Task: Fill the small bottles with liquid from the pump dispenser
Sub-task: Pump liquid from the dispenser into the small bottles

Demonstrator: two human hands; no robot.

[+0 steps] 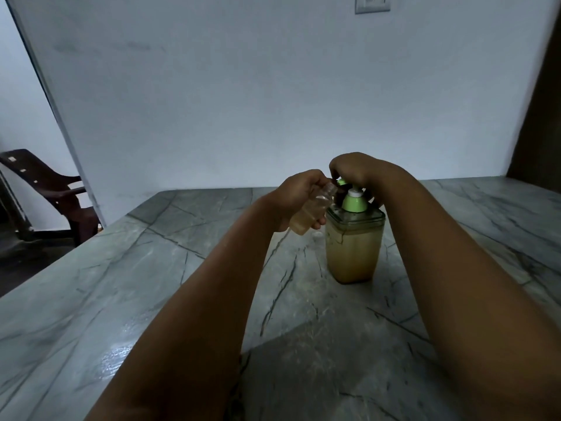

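A clear square pump dispenser [353, 247] with a green pump collar stands upright on the marble table, more than half full of cloudy yellowish liquid. My right hand [359, 170] is closed over the green pump head from above and hides most of it. My left hand [296, 192] grips a small clear bottle [309, 212], tilted with its open neck up against the pump's spout. The small bottle holds yellowish liquid in its lower half. No other small bottles are visible.
The grey-green veined marble table [151, 284] spreads out around the dispenser and ends at its left edge. A pale wall rises just behind it. A dark brown chair [54, 189] stands beyond the table's left edge. A wall switch [372, 3] is high up.
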